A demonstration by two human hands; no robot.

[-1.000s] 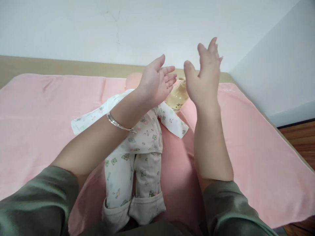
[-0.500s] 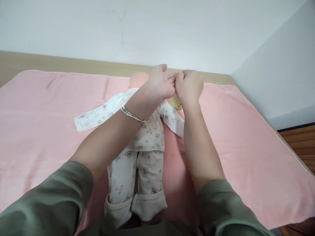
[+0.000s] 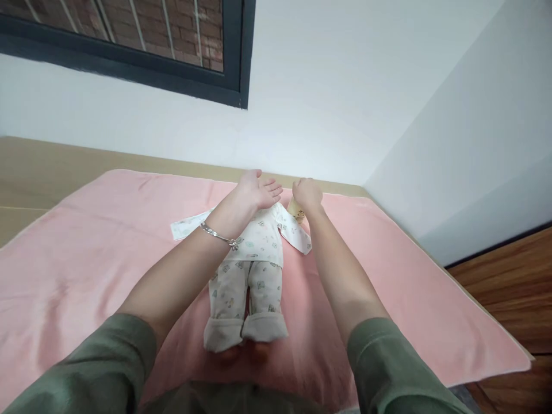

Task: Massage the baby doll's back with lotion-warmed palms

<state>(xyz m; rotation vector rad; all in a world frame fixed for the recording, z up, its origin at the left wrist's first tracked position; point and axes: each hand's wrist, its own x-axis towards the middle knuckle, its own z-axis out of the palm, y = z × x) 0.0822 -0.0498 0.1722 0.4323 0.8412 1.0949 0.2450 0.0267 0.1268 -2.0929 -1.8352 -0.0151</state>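
A baby doll in a white printed top and trousers lies on its back on a pink blanket, trouser cuffs rolled up. My left hand is open over the doll's upper end, palm up with fingers stretched to the right, and hides its head. A silver bracelet circles that wrist. Just right of those fingertips, my right hand is closed around the top of a yellowish bottle beside the doll's sleeve. The bottle's top is hidden in that hand.
The blanket covers a light wooden surface that meets a white wall. A dark-framed window is at upper left. Dark brown wood shows beyond the right edge.
My view has tilted up and back, bringing the window and the doll's feet into sight. My left hand has drawn left, its fingers now apart from my right hand, which stays at the bottle.
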